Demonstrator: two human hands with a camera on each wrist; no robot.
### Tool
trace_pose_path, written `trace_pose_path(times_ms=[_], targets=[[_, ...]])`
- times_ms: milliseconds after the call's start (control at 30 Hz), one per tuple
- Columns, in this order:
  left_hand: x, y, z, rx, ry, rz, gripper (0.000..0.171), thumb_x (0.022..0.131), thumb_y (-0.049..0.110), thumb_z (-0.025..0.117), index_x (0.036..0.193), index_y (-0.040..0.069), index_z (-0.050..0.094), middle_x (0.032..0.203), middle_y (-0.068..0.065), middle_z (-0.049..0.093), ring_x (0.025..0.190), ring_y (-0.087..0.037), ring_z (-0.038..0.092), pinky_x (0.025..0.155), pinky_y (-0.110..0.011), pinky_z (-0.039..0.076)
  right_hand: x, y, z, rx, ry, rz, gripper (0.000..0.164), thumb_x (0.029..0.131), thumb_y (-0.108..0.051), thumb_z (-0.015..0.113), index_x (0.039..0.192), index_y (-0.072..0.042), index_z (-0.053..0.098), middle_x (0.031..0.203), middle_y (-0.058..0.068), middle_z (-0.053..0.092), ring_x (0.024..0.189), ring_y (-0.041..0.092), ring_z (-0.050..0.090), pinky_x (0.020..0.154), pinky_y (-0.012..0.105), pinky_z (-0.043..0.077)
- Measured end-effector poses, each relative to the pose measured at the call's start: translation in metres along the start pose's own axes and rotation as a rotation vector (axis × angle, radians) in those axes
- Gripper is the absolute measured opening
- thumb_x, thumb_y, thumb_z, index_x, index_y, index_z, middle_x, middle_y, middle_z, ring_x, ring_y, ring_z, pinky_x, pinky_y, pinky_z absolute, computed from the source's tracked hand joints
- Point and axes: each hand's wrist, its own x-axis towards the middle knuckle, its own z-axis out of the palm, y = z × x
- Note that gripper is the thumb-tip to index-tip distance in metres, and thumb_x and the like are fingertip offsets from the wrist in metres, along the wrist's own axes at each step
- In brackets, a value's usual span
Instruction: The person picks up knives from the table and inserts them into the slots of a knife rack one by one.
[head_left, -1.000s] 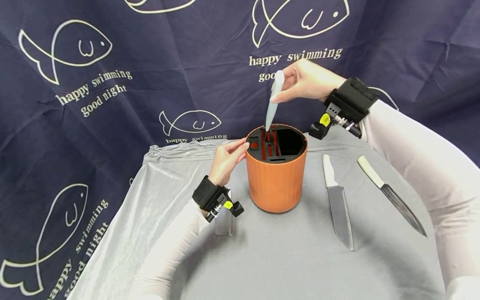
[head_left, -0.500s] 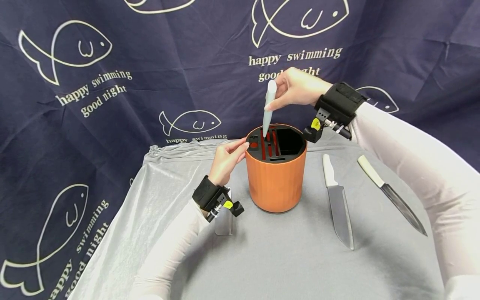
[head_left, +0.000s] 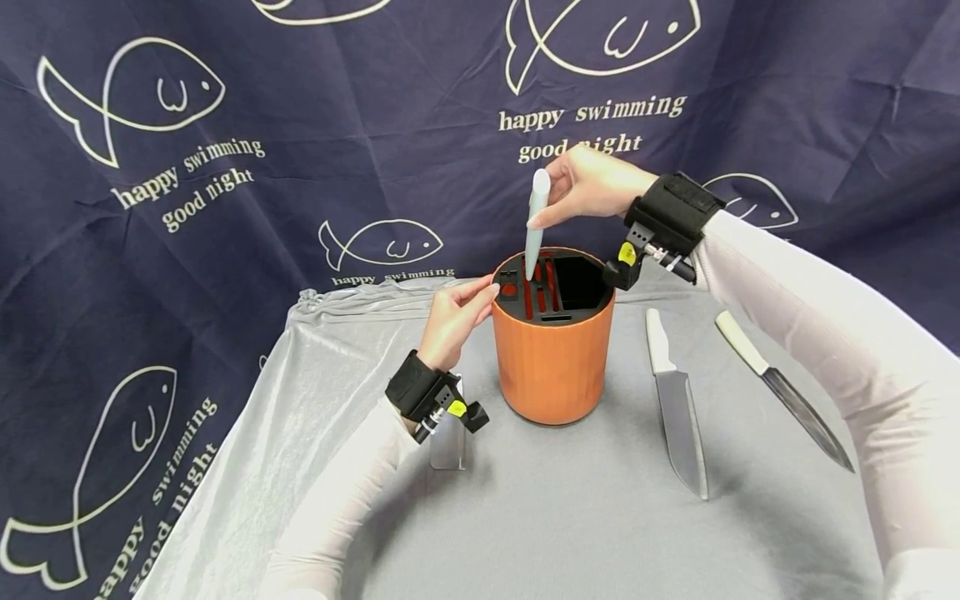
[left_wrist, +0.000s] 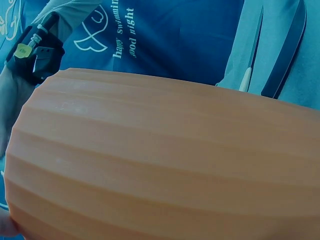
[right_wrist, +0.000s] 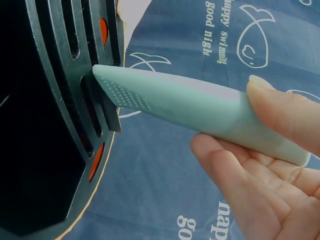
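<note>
Right hand [head_left: 592, 185] has come lower and slightly left, pinching the pale-blue-handled knife [head_left: 537, 212]. Nearest: broad knife [head_left: 673, 396] and narrow knife [head_left: 787, 397] on the bench [head_left: 585, 517], right of frame. Left hand [head_left: 450, 321], fingers fairly straight, touches orange block [head_left: 551, 371] at frame centre. Pinched knife's at the slotted top: blade end down, long axis near vertical, leaning slightly right.

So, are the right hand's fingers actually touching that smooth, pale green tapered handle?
Touching. The right wrist view shows the thumb on one side of the handle, fingers against the other.
</note>
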Motion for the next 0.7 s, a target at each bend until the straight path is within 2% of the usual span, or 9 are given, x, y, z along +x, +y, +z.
trace_pose_path(times_ms=[433, 600, 700], targets=[[0.001, -0.001, 0.000, 0.007, 0.013, -0.012, 0.039, 0.095, 0.010, 0.061, 0.131, -0.004, 0.057, 0.133, -0.018, 0.059, 0.121, -0.026, 0.058, 0.098, -0.027, 0.051, 0.002, 0.005, 0.000, 0.097, -0.012, 0.018, 0.015, 0.082, -0.005, 0.076, 0.092, 0.004, 0.069, 0.075, -0.001, 0.074, 0.073, 0.003, 0.068, 0.075, 0.017, 0.055], [0.001, -0.001, 0.000, 0.009, 0.019, -0.018, 0.039, 0.095, 0.010, 0.062, 0.131, -0.004, 0.058, 0.132, -0.019, 0.059, 0.121, -0.026, 0.058, 0.098, -0.029, 0.051, 0.007, 0.007, 0.000, 0.201, -0.031, 0.072, 0.016, 0.083, 0.001, 0.072, 0.095, 0.009, 0.065, 0.073, 0.001, 0.073, 0.072, 0.008, 0.070, 0.075, 0.021, 0.059], [0.001, -0.001, -0.001, 0.008, 0.018, -0.019, 0.040, 0.094, 0.010, 0.062, 0.131, -0.005, 0.057, 0.133, -0.019, 0.059, 0.121, -0.027, 0.058, 0.098, -0.029, 0.051, 0.011, 0.008, -0.001, 0.215, -0.042, 0.111, 0.018, 0.085, 0.001, 0.071, 0.097, 0.011, 0.063, 0.073, 0.001, 0.073, 0.071, 0.008, 0.070, 0.073, 0.020, 0.059]])
